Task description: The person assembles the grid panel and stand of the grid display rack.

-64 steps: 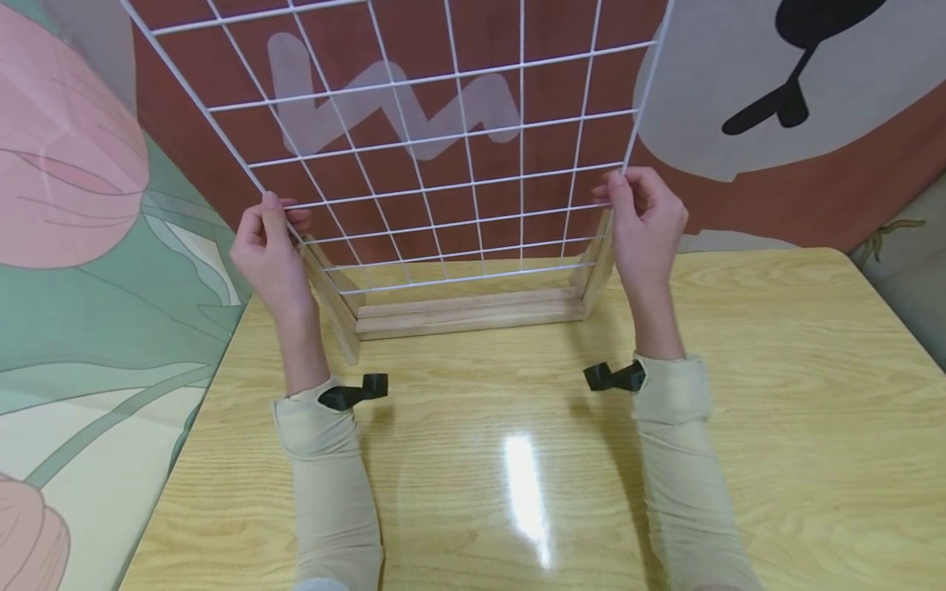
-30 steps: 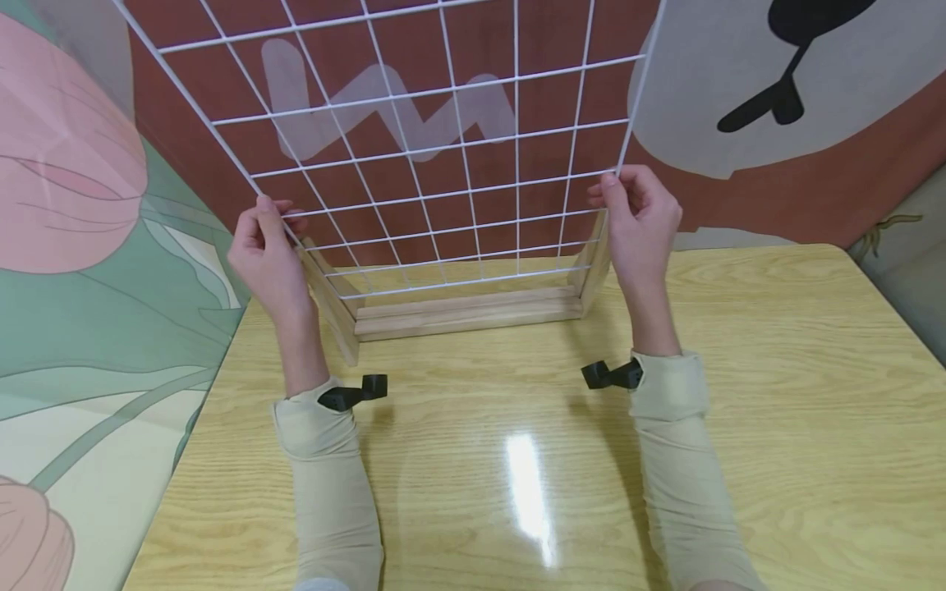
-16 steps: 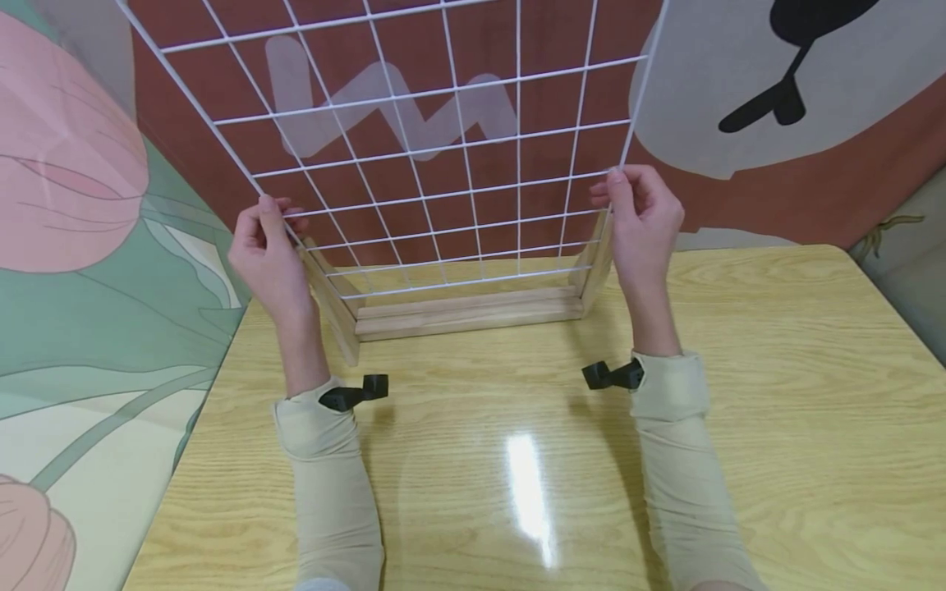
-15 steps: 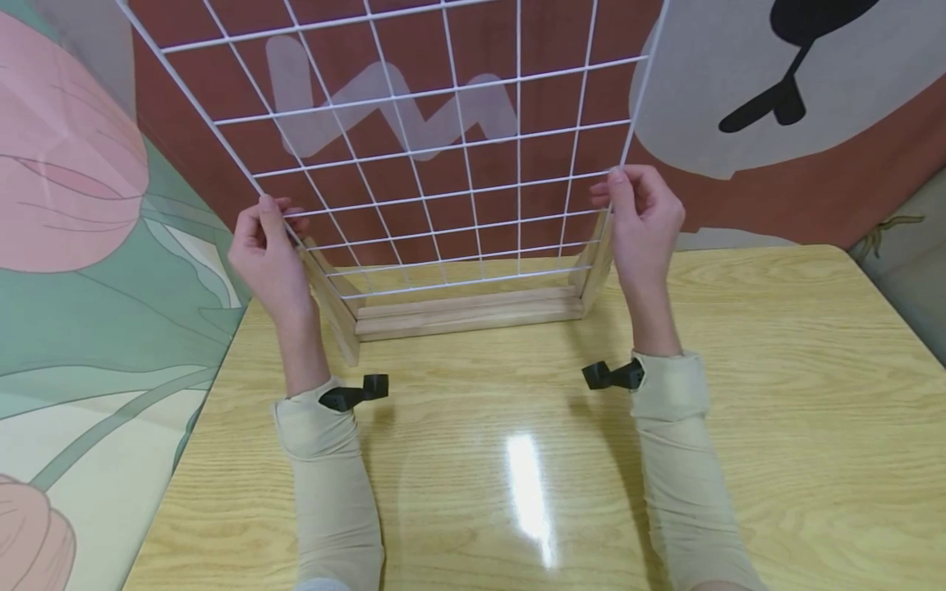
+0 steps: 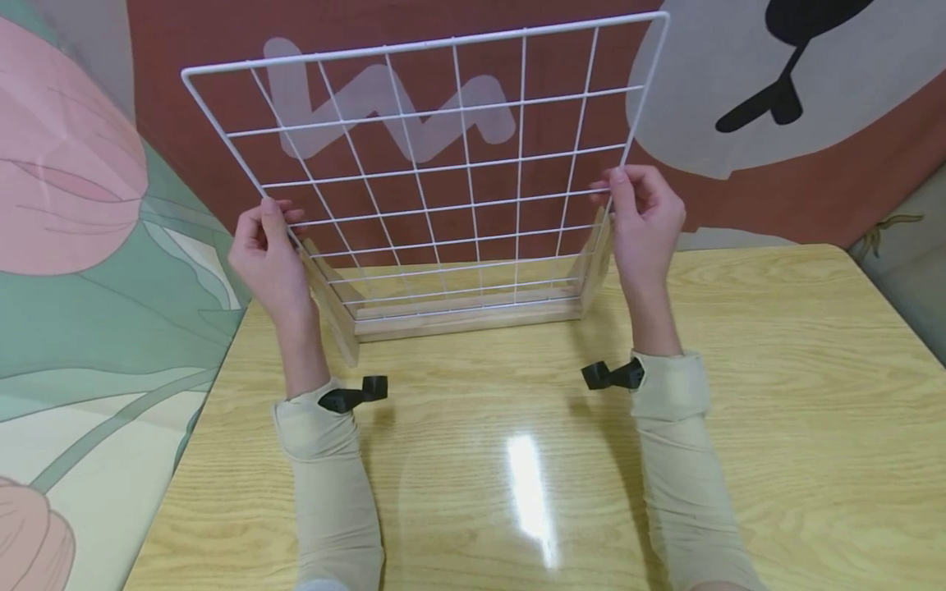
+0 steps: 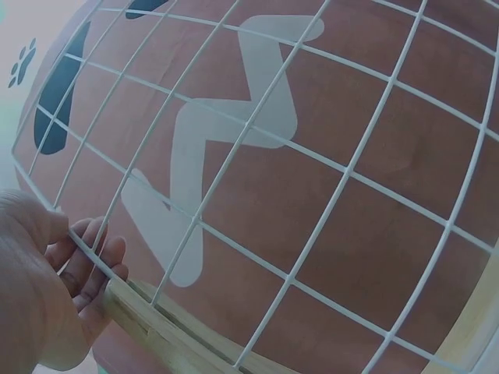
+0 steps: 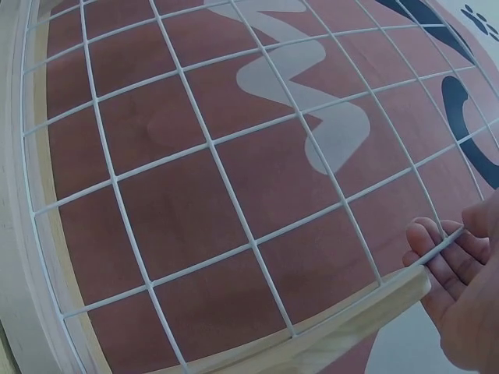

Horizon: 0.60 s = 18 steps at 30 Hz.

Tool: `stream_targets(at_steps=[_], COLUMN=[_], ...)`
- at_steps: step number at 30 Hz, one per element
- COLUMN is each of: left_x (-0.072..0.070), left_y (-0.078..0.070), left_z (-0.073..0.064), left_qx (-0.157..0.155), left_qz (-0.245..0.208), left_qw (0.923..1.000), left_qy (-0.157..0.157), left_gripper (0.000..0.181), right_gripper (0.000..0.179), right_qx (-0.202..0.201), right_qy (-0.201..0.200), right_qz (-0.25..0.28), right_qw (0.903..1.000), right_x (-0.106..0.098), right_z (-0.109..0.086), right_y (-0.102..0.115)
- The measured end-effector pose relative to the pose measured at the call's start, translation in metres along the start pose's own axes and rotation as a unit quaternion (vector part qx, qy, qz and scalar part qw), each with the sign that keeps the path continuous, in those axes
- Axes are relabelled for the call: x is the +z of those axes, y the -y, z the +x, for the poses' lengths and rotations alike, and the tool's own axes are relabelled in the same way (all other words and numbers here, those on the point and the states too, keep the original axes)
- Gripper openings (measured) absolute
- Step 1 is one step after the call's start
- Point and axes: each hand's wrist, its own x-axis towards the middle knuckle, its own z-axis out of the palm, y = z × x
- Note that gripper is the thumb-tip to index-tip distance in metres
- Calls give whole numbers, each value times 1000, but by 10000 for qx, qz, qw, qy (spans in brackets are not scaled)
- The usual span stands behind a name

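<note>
A white wire grid panel stands upright between the two side pieces of a wooden stand. My left hand pinches the panel's left edge wire between thumb and fingers, just above the stand's left side piece. On the other side my right hand pinches the right edge wire, above the right side piece. The panel's bottom wire overlaps the stand's crossbar in the head view. Both wrist views show the edge wire meeting the top of a wooden side piece, close to the fingers.
The stand rests on a wood-grain table near its back edge. Behind it hangs a reddish-brown printed cloth, with a green and pink printed one at the left. A black wrist mount sits on each sleeve.
The grid panel has slid down between the side pieces; its top edge now shows and its bottom wire is at the crossbar. Both hands stay nearly in place.
</note>
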Motion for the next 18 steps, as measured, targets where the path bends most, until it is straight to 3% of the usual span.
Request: stream_targets(at_steps=[12, 18], left_x=[-1, -2], left_y=[0, 2], left_z=[0, 0], left_qx=[43, -5], left_qz=[41, 127], left_qw=[10000, 9999], left_qy=[75, 81], left_gripper=[24, 25], right_gripper=[13, 13], right_qx=[287, 276], right_qy=[45, 57], right_qz=[275, 169], right_qw=[9992, 9995], right_x=[1, 1], right_z=[1, -1], right_y=[4, 3])
